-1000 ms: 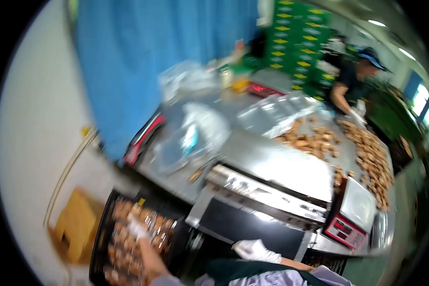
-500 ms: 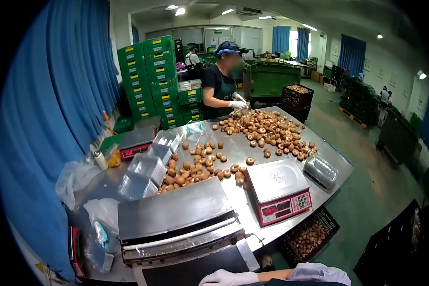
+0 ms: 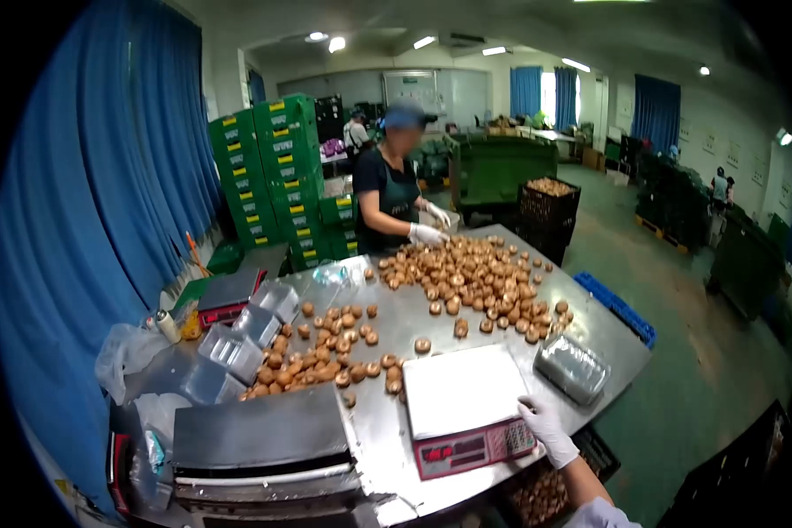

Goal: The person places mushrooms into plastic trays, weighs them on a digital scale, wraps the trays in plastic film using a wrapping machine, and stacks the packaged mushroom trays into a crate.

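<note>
My right hand (image 3: 547, 429), in a white glove, reaches in from the lower right to the right front corner of a red-and-silver digital scale (image 3: 462, 392), beside its keypad. The fingers are loosely bent, with nothing seen between them; whether they touch the scale is unclear. No item lies on the scale's pan. Just beyond the hand is a clear plastic tray (image 3: 572, 368). Brown mushrooms (image 3: 466, 277) are heaped at the table's far side, and a smaller group of mushrooms (image 3: 326, 348) lies left of the scale. My left hand is out of view.
Across the steel table (image 3: 387, 321), a co-worker (image 3: 396, 189) in gloves handles mushrooms. Clear trays (image 3: 233, 352) and a wrapping machine (image 3: 260, 431) stand at left. A blue crate (image 3: 616, 308) is at the right edge. Below sits a black crate of mushrooms (image 3: 537, 493).
My right hand has moved up from the bottom edge, near the wrapping machine, to the scale's right corner. The view has shifted. The co-worker's hands have moved apart over the heap.
</note>
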